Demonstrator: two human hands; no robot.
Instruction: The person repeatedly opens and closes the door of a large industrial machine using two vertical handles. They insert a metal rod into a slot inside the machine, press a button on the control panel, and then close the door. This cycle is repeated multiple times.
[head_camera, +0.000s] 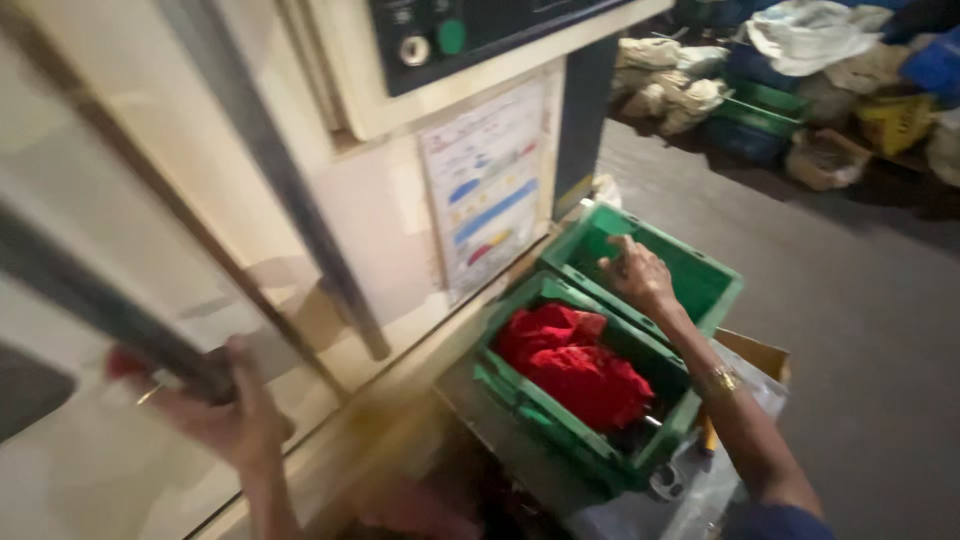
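My left hand grips a dark metal bar handle on the cream door of a big machine at the lower left. My right hand reaches out to the right and rests on the near rim of an empty green plastic crate. A second green crate stands just in front of it and holds bunched red cloth. A gold bracelet sits on my right wrist.
The cream machine has a dark control panel with a green button and a coloured chart on its side. Piles of laundry, bags and crates lie on the grey floor at the back right. A cardboard box stands beside the crates.
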